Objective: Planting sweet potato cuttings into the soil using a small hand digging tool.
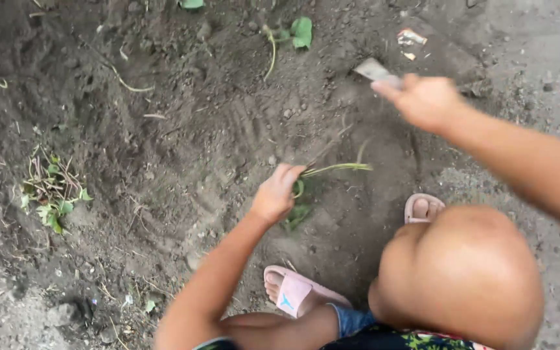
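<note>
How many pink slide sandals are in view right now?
2. One pink sandal sits at bottom centre beside the left forearm; the other sandal shows partly above the bent knee, its rear hidden.

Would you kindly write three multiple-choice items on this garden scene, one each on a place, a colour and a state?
1. Where is the pulled weed pile?
A. Far left on the soil
B. Beside the right foot
C. In the right hand

2. What colour are the sandals?
A. Blue
B. Pink
C. Black

3. What does the left hand do?
A. Lies flat and open
B. Grips a green plant stem
C. Holds the blade

Key: 1 A, it lies at the frame's left edge; 2 B, both straps are pink; 3 B, fingers close on the stem, while the right hand holds the metal blade tool.
</note>
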